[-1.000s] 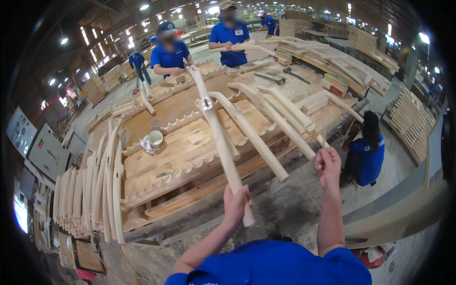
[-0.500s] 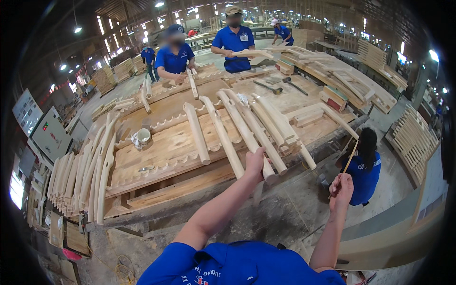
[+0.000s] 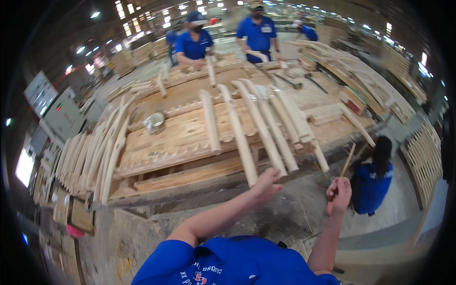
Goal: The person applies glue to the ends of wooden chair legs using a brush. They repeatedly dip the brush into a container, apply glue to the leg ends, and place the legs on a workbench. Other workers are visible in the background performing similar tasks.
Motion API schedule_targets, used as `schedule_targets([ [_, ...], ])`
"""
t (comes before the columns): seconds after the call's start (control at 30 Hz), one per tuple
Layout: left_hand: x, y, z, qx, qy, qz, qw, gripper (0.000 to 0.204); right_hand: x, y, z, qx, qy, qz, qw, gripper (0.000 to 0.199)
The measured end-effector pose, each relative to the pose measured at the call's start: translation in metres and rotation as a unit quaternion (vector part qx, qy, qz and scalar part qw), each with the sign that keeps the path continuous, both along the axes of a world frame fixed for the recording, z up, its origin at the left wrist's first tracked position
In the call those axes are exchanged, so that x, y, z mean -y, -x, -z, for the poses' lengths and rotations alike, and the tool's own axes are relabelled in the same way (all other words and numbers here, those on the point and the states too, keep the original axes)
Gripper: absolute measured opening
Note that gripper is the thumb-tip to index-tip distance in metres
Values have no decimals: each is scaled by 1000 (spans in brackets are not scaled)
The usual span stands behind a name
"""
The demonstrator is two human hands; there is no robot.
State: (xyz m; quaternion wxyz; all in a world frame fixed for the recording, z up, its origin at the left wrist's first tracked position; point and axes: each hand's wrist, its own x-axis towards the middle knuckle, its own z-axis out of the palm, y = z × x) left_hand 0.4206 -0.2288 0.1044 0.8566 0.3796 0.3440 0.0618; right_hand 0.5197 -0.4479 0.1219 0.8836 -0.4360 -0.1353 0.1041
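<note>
Left hand [image 3: 267,184] near a pale wooden bar [image 3: 262,130], thin stick [image 3: 348,159] in the right hand [image 3: 339,194].

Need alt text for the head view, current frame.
A person's right hand holds a thin wooden stick, while the left hand is by the near ends of long, pale wooden pieces lying on a workbench. Two people in blue shirts stand across it; another person crouches at right.
</note>
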Motion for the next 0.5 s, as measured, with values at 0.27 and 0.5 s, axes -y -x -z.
schedule_targets([
  [0.27, -83, 157, -41, 113, -241, 129, 955, 34, -64, 16, -13, 29, 55, -154, 986, 10],
  [0.5, -204, 322, -61, -37, -448, -165, 878, 34, -151, 59, -12, 60, 108, -209, 970, 9],
])
